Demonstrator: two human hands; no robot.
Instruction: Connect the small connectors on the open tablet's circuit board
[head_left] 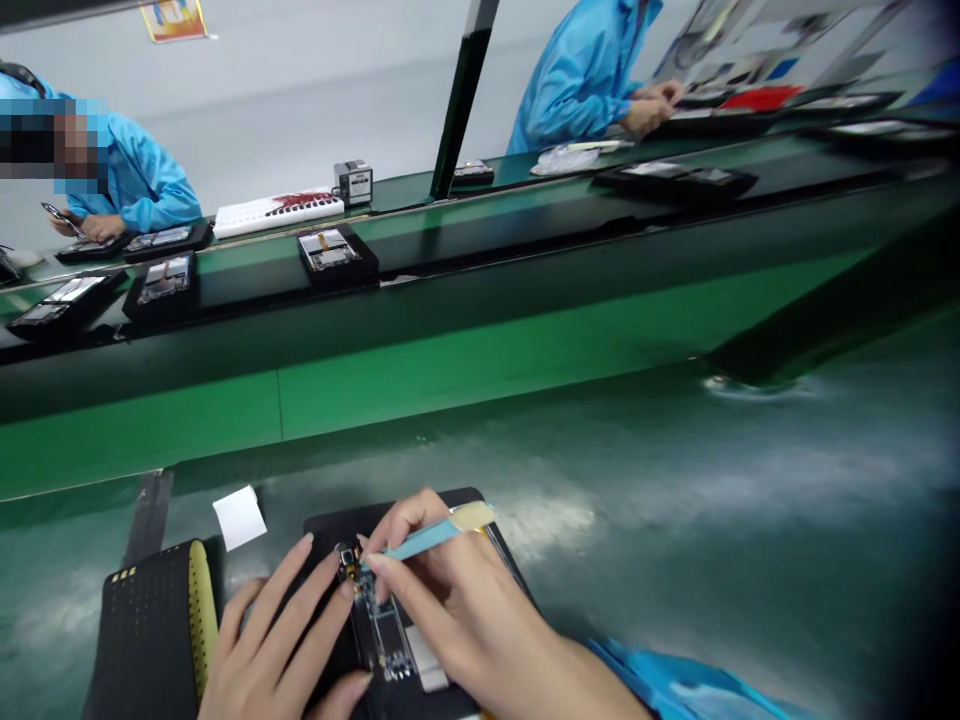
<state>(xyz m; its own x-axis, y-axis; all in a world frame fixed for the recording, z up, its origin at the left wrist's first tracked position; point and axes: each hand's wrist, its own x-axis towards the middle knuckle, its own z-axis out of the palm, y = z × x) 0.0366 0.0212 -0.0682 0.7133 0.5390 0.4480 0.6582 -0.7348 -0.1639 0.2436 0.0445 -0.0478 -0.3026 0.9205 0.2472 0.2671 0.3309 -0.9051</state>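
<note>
Pry/seat step at phone (381,632) top judged in hand. A spudger (424,540) is pinched by right hand (465,615) fingers, tip just below the fingertips. Left hand (274,640) fingers are spread, steadying the phone in tray (457,497). Fine tip control is needed.

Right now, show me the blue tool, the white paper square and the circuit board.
blue tool (424,540), head view, mid-shaft.
white paper square (239,517), head view, centre.
circuit board (382,628), head view, bare middle.
</note>
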